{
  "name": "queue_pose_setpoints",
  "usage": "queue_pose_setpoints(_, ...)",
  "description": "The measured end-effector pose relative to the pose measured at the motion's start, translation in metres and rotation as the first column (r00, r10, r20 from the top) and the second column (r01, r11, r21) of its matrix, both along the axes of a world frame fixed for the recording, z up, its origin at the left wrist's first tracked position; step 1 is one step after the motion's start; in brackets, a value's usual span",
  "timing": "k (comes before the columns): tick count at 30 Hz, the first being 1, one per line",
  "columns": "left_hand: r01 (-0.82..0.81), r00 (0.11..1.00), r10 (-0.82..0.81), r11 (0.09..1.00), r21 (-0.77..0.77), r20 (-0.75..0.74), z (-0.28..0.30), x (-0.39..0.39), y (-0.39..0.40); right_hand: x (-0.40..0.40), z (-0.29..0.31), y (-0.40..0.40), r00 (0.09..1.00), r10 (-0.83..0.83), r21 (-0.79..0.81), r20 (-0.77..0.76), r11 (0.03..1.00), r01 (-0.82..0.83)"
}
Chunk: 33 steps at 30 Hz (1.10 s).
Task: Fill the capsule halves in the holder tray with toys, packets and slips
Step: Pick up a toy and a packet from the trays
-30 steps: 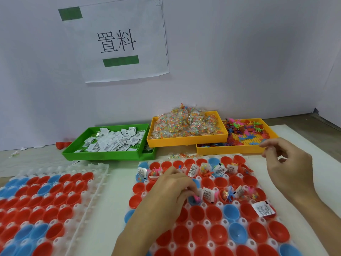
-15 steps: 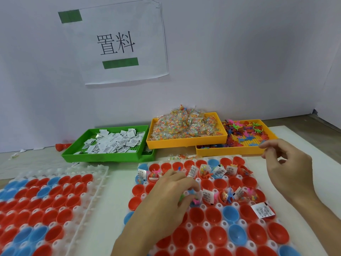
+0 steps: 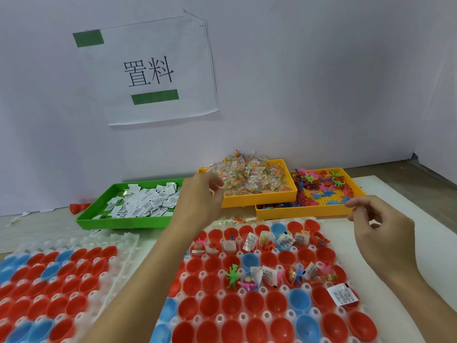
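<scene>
Left hand grip released over packet tray's edge, right hand grip released beside holder tray

Operator body: two bare hands and forearms, head cam only.

Left hand and right hand both ungloved. No sleeve edge visible on either forearm as far as the frame bottom; left forearm bare from wrist to the lower edge, right forearm bare to the right edge. One small shiny spot on a left finger, possibly a ring, too small to confirm. Nails short where visible. Rest of the body out of view.
</scene>
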<state>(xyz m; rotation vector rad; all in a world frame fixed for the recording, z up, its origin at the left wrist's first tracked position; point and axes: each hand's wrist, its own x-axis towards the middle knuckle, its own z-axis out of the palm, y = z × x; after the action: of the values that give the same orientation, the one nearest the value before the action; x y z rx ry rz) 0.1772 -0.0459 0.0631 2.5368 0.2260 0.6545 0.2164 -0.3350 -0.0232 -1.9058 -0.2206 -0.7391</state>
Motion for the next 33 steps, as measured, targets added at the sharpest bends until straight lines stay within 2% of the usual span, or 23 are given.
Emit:
queue_pose_setpoints(3, -0.038, 0.997, 0.039, 0.999, 0.015, -0.070, -0.002, 0.039, 0.002, 0.000, 0.001, -0.001, 1.000, 0.002, 0.005, -0.003, 1.000, -0.002)
queue_pose_setpoints(8, 0.005, 0.982, 0.025, 0.987, 0.161, -0.189, -0.012, 0.071, 0.000, 0.001, 0.001, -0.004, 1.000, -0.004, 0.026, -0.012, 1.000, 0.005)
queue_pose_setpoints(12, -0.019, 0.989, 0.045, 0.984, 0.176, -0.141, -0.015, 0.076, 0.000, 0.002, 0.001, -0.004, 1.000, -0.012, 0.033, -0.022, 0.999, 0.013)
queue_pose_setpoints(15, -0.030, 1.000, 0.031, 0.989, 0.144, -0.004, -0.015, 0.072, 0.000, 0.002, 0.002, -0.003, 1.000, -0.015, 0.028, -0.025, 0.999, 0.016)
queue_pose_setpoints(18, -0.041, 0.987, 0.037, 0.999, 0.020, 0.154, -0.009, 0.061, -0.002, 0.000, 0.002, -0.003, 1.000, -0.015, 0.025, -0.026, 1.000, 0.016)
queue_pose_setpoints(21, 0.013, 0.975, 0.041, 0.970, -0.241, 0.219, 0.001, 0.039, -0.009, -0.001, 0.004, -0.001, 0.999, -0.020, 0.014, -0.030, 1.000, 0.020)
queue_pose_setpoints(24, 0.121, 0.972, 0.022, 0.810, -0.574, 0.236, 0.003, 0.009, -0.014, -0.003, 0.005, 0.000, 0.999, -0.025, -0.005, -0.028, 1.000, 0.025)
queue_pose_setpoints(27, 0.200, 0.964, 0.016, 0.610, -0.767, 0.264, -0.003, -0.026, -0.014, -0.006, 0.007, 0.003, 1.000, -0.019, -0.015, -0.023, 1.000, 0.019)
queue_pose_setpoints(29, 0.244, 0.964, -0.027, 0.492, -0.835, 0.266, -0.013, -0.048, -0.011, -0.010, 0.010, 0.006, 1.000, -0.005, -0.017, -0.023, 1.000, 0.005)
queue_pose_setpoints(30, 0.260, 0.963, -0.065, 0.464, -0.847, 0.260, -0.019, -0.058, -0.010, -0.012, 0.012, 0.008, 1.000, 0.004, -0.018, -0.024, 1.000, -0.005)
queue_pose_setpoints(31, 0.265, 0.964, -0.107, 0.470, -0.842, 0.244, -0.025, -0.067, -0.009, -0.014, 0.014, 0.010, 1.000, 0.017, -0.017, -0.021, 1.000, -0.017)
queue_pose_setpoints(33, 0.255, 0.966, -0.176, 0.548, -0.797, 0.188, -0.035, -0.081, -0.010, -0.020, 0.020, 0.015, 0.998, 0.056, -0.018, -0.015, 0.998, -0.056)
